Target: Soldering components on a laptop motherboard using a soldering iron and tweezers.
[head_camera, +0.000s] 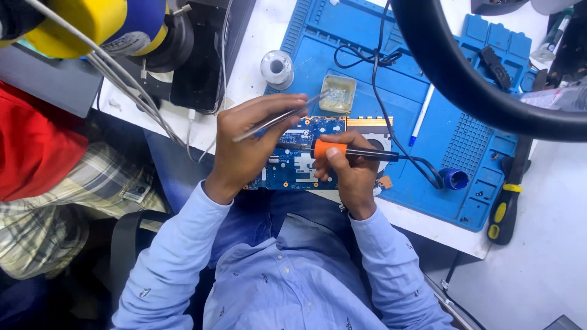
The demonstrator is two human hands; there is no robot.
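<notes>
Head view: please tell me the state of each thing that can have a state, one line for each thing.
left hand: shut on tweezers, tips raised over the flux tray
right hand: shut on soldering iron, lying across the circuit board
circuit board: flat, partly on blue mat, at the table edge
solder spool: upright
screwdriver: lying untouched
white pen: lying on mat
</notes>
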